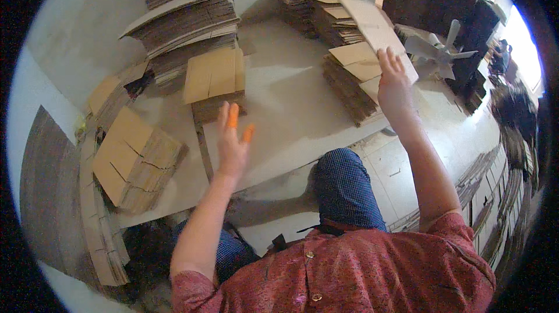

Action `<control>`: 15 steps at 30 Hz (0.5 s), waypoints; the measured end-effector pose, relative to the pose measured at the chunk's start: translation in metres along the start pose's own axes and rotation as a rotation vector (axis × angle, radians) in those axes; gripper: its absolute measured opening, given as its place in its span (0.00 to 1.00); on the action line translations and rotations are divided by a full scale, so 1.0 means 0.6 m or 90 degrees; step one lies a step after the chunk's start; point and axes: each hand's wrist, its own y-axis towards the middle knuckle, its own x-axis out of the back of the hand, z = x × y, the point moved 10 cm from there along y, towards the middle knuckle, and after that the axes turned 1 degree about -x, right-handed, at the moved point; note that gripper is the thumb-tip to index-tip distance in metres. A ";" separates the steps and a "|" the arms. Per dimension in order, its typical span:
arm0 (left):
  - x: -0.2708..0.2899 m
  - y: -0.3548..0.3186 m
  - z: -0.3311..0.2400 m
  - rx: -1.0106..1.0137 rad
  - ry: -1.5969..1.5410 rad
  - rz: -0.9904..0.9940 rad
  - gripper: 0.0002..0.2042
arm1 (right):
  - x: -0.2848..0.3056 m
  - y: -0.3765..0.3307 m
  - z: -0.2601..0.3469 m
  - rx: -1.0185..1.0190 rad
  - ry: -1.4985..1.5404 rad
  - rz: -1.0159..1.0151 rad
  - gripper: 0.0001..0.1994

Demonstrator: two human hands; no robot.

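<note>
My left hand is open above the pale table, its fingers stretched out and apart. Orange covers sit on two of its fingertips. Just beyond it lies a short stack of cut cardboard pieces, which it appears not to grip. Farther right, my right hand has its fingers over the near part of a flat cardboard sheet; its thumb is hidden. That sheet slants away from me above a cardboard stack near the table's right side.
Tall cardboard stacks rise at the back left, more stacks at the back right. A slotted cardboard bundle leans at the table's left corner. A fan with pale blades stands beyond the right side. Cardboard piles line the floor at right.
</note>
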 end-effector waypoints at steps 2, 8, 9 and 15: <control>0.023 0.049 0.027 -0.035 0.134 0.000 0.28 | -0.133 -0.030 -0.065 -0.036 -0.065 0.188 0.23; -0.003 0.130 0.130 -0.029 0.417 0.157 0.23 | -0.259 -0.077 -0.065 -0.003 -0.060 0.385 0.21; -0.008 0.137 0.161 0.038 0.355 0.219 0.21 | -0.260 -0.070 -0.059 -0.001 -0.048 0.399 0.21; 0.002 0.186 0.176 0.079 0.203 0.204 0.11 | -0.248 -0.068 -0.092 -0.047 -0.034 0.317 0.23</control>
